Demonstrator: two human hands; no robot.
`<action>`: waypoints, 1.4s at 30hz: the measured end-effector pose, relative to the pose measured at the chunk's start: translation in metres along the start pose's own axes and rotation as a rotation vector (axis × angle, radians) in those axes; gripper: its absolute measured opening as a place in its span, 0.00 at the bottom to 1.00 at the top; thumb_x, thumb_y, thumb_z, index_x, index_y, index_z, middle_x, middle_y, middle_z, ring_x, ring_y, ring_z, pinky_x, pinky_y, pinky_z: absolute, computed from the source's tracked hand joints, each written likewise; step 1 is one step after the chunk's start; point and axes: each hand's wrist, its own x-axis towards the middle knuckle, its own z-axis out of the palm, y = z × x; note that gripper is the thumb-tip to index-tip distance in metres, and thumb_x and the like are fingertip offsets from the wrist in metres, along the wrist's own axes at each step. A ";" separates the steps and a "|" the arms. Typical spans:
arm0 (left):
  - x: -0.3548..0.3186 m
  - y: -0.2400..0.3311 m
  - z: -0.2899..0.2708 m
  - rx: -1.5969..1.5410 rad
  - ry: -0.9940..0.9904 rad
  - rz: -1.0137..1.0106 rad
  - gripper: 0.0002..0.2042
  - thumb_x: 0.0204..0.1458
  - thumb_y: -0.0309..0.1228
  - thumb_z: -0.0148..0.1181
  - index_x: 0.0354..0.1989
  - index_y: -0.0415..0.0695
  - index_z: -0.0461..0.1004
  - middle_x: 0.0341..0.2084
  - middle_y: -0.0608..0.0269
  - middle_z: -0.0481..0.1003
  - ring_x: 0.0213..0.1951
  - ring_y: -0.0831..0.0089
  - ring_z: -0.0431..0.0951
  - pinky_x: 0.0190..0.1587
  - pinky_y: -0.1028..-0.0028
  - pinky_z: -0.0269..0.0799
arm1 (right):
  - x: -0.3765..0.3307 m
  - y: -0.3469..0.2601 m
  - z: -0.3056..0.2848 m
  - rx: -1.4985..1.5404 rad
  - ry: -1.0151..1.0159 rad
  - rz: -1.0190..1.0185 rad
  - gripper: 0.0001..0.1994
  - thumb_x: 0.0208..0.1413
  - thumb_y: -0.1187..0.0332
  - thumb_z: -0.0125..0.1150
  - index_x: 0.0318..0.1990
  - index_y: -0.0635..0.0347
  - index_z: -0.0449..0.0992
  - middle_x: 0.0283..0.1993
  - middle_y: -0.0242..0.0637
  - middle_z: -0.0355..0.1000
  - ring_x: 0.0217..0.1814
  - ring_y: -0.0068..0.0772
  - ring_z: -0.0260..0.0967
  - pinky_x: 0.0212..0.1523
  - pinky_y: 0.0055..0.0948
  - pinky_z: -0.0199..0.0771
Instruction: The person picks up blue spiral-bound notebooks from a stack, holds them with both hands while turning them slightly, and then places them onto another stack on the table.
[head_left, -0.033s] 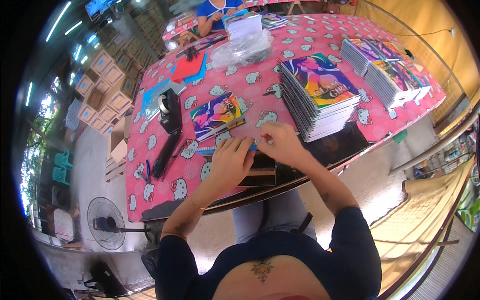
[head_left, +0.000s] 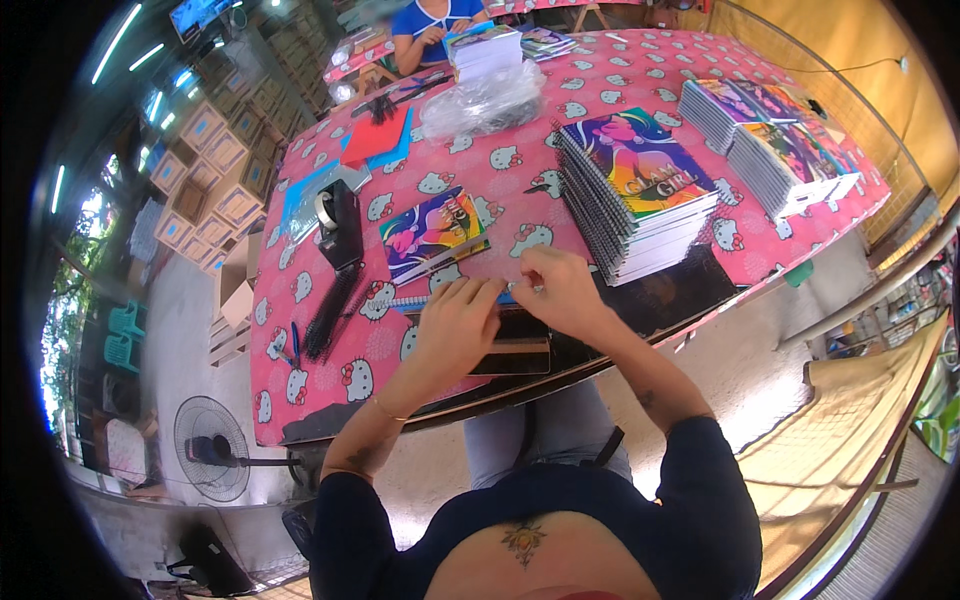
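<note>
Holding blue-edged coil binding (head_left: 404,302) on desk (head_left: 470,180), by the near edge, under left hand (head_left: 457,320), fingers close together; cannot tell if gripping. Apparently pinching its right end with right hand (head_left: 560,287). Could bend or snag coil by pulling askew; could topple notebook stack (head_left: 645,180) by knocking with right forearm. Boldly lettered on top cover; blue-labelled on cartons (head_left: 238,207), too small to read.

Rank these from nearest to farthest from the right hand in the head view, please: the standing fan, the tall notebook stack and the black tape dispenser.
From the right hand:
1. Tall notebook stack: just beyond it, to the right on the table.
2. Black tape dispenser: across the table to the left.
3. Standing fan: off the table, far left.
</note>
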 end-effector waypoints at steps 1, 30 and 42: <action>0.005 -0.004 -0.008 -0.030 -0.037 0.017 0.09 0.51 0.23 0.60 0.42 0.42 0.77 0.34 0.56 0.79 0.37 0.54 0.79 0.49 0.58 0.72 | -0.003 -0.005 -0.004 0.006 -0.067 0.112 0.06 0.50 0.70 0.66 0.32 0.62 0.76 0.30 0.42 0.75 0.34 0.43 0.78 0.34 0.36 0.75; 0.253 -0.042 0.085 -0.297 0.486 0.202 0.25 0.55 0.48 0.64 0.56 0.45 0.74 0.54 0.46 0.75 0.56 0.51 0.76 0.54 0.44 0.69 | 0.000 0.045 -0.109 -0.750 0.204 -0.079 0.24 0.57 0.58 0.64 0.60 0.58 0.74 0.63 0.40 0.72 0.70 0.42 0.63 0.71 0.55 0.50; -0.021 -0.199 0.082 0.205 -0.077 0.061 0.21 0.52 0.32 0.65 0.55 0.43 0.74 0.43 0.54 0.76 0.43 0.53 0.78 0.44 0.60 0.76 | -0.003 0.001 -0.078 -0.383 0.343 -0.252 0.18 0.53 0.69 0.66 0.52 0.59 0.78 0.53 0.40 0.76 0.60 0.44 0.71 0.63 0.48 0.61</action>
